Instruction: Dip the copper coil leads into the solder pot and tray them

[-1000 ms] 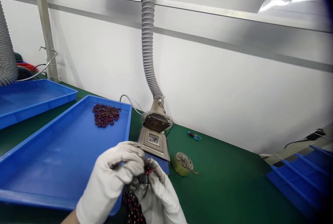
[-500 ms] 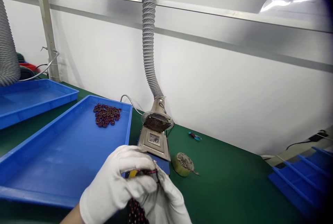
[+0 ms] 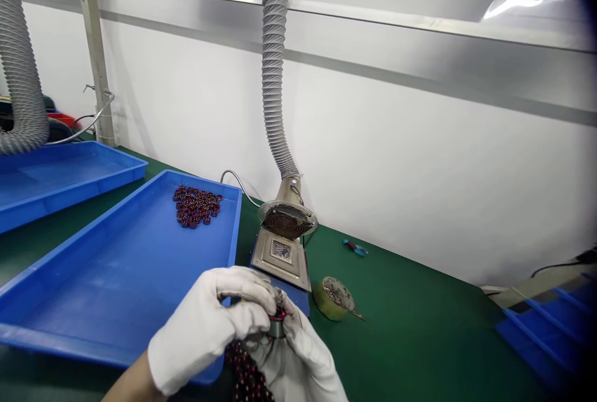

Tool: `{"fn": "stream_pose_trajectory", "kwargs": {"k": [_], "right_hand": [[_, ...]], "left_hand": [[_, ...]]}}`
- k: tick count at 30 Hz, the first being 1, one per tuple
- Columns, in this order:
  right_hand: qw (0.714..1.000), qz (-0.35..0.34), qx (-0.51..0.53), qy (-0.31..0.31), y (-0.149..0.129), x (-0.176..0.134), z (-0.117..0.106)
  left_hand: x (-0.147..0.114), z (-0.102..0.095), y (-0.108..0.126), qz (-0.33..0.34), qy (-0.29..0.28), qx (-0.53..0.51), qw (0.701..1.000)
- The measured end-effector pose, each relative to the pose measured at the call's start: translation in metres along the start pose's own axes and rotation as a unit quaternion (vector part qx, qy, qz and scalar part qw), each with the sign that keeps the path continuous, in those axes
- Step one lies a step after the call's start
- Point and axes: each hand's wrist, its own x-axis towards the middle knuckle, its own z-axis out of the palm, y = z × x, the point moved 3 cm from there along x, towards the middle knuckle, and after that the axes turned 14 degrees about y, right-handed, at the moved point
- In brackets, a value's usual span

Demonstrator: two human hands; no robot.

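Observation:
My left hand (image 3: 217,318), in a white glove, pinches a small dark ring-shaped coil (image 3: 277,327) with reddish wire from its left side. The gloved fingers of my right hand (image 3: 308,349) close on the same coil from the right. Its far edge is hidden behind fingertips. Just below both hands, a heap of similar red-and-black coils (image 3: 247,374) runs off the bottom of the picture. Beyond the fingers stands a metal-topped solder pot (image 3: 261,259) with a silvery square in its plate.
A blue tray (image 3: 140,277) at left holds a cluster of coils (image 3: 196,206). Another blue tray (image 3: 93,175) lies behind it. A fume hose (image 3: 274,78) hangs over the pot. To the right are a round tin (image 3: 329,305), cutters (image 3: 355,247) and a blue rack (image 3: 550,333).
The coil has turned between my fingers, so its dark side now faces me. Both hands remain close together, slightly lower. The whole view has shifted a little.

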Motion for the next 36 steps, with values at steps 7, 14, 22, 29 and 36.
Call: {"fn": "stream_pose_trajectory", "kwargs": {"k": [7,14,22,29,36], "right_hand": [[0.997,0.055,0.047,-0.024,0.001,-0.011,0.004],[0.999,0.008,0.031,-0.006,-0.005,-0.005,0.001],[0.998,0.048,0.000,-0.046,-0.009,-0.008,-0.006],[0.998,-0.021,-0.050,0.030,-0.014,-0.010,0.002],[0.981,-0.137,-0.076,0.118,-0.019,-0.019,0.001]], "left_hand": [[-0.002,-0.017,0.008,0.002,0.129,-0.013,0.992],[-0.003,0.000,0.010,0.043,-0.016,0.037,0.998],[-0.010,-0.022,0.011,0.054,0.133,0.009,0.990],[-0.006,0.004,0.011,0.019,-0.015,0.049,0.999],[-0.022,-0.006,0.022,0.201,0.111,0.132,0.964]]}}
